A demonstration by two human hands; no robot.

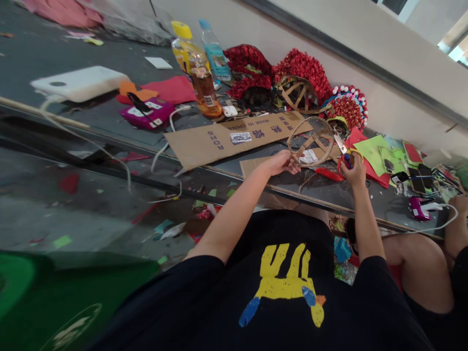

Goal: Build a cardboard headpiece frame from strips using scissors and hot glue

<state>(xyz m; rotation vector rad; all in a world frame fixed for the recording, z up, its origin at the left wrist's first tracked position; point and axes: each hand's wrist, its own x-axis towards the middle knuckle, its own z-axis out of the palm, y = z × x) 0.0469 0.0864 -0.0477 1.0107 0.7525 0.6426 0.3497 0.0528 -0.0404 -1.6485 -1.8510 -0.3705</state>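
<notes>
My left hand [284,163] grips the lower left edge of a round frame of brown cardboard strips [324,157], with strips crossing inside its ring. In my right hand [355,171] is a pair of scissors [341,145] with red, yellow and blue on the handles. The blades point up and left, beside the right rim of the frame; whether they touch it I cannot tell. A red tool-like object [329,174] lies on the table just below the frame. Behind my left hand lies a long printed cardboard strip [204,142].
Red decorated caps [305,68] stand along the wall, near two bottles [204,80]. Coloured paper [373,151] lies to the right. A white device [80,83] and purple box [146,113] with cables are at left. Another person's hand [458,207] is at far right. A green bin [91,287] stands below.
</notes>
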